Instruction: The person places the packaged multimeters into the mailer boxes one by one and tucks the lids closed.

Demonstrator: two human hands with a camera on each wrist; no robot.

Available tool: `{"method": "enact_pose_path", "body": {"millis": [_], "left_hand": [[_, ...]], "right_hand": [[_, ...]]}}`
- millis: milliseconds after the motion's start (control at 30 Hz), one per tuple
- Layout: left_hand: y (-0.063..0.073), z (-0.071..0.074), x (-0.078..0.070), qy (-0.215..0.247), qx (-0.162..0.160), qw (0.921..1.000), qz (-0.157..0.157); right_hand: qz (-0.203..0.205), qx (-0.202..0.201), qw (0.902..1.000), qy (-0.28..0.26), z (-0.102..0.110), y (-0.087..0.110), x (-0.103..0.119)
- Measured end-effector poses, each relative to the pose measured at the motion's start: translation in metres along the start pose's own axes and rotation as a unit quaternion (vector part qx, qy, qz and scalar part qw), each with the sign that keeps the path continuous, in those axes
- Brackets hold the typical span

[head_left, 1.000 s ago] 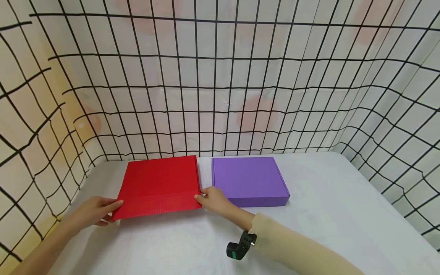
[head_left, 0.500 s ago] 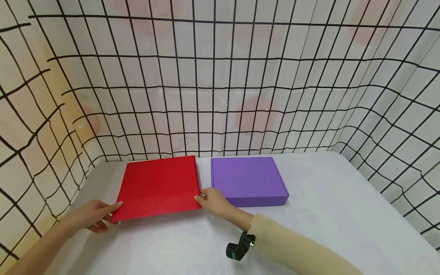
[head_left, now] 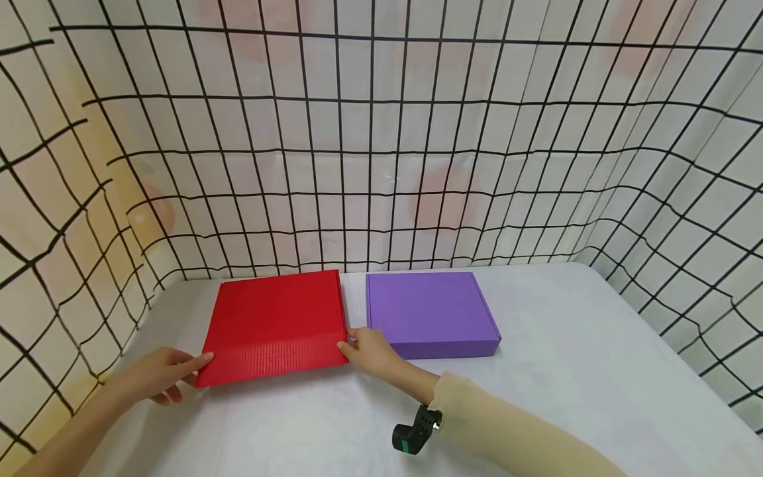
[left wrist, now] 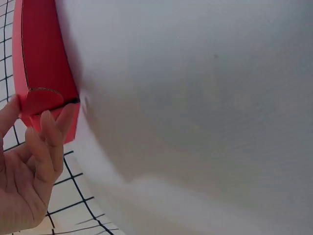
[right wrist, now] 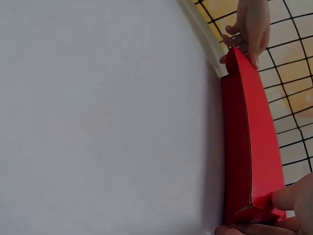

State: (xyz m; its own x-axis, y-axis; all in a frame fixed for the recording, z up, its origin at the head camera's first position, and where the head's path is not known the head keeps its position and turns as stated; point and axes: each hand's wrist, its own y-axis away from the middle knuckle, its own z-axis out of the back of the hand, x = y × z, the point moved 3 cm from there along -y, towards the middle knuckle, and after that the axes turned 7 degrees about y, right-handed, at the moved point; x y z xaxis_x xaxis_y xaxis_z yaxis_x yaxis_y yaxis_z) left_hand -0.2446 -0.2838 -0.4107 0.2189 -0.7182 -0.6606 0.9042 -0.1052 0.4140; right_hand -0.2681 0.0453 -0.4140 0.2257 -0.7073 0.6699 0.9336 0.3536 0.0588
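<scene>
A flat red cardboard box (head_left: 277, 311) lies at the back left, its lid's front flap (head_left: 274, 358) sticking out towards me, creased and sloping down. My left hand (head_left: 152, 377) holds the flap's left corner, thumb on top and fingertips at the side, where a rounded tab (left wrist: 44, 100) shows in the left wrist view. At the right front corner my right hand (head_left: 372, 348) grips the box, thumb on top; in the right wrist view its fingers (right wrist: 264, 229) reach under the corner. Beside it lies a closed purple box (head_left: 432, 308).
Both boxes rest on a white-covered table (head_left: 566, 371). Black wire mesh (head_left: 372, 152) walls it at the back and both sides. A black strap with a small device (head_left: 411, 434) hangs at the right sleeve (head_left: 507, 427).
The red flap's front edge has come down slightly and its crease shows more sharply. My left hand has shifted a little with the corner, its lower fingers dropping. My right hand stays in place.
</scene>
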Motion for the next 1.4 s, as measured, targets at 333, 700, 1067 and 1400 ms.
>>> {"method": "enact_pose_path", "body": {"millis": [333, 700, 1067, 1400], "left_hand": [[-0.003, 0.006, 0.005, -0.006, -0.053, 0.998, -0.035], [-0.006, 0.003, 0.012, 0.014, -0.058, 0.9964, -0.061], [-0.03, -0.006, 0.004, 0.13, -0.019, 0.9906, -0.036], [-0.037, -0.005, 0.003, 0.232, -0.042, 0.9715, -0.02]], "right_hand": [[0.108, -0.037, 0.9791, 0.168, -0.009, 0.014, 0.02], [0.135, 0.003, 0.9582, 0.252, -0.009, -0.009, 0.011], [0.15, 0.034, 0.9429, 0.295, 0.002, -0.017, 0.01], [0.204, 0.046, 0.9346, 0.288, 0.013, -0.029, 0.003]]}}
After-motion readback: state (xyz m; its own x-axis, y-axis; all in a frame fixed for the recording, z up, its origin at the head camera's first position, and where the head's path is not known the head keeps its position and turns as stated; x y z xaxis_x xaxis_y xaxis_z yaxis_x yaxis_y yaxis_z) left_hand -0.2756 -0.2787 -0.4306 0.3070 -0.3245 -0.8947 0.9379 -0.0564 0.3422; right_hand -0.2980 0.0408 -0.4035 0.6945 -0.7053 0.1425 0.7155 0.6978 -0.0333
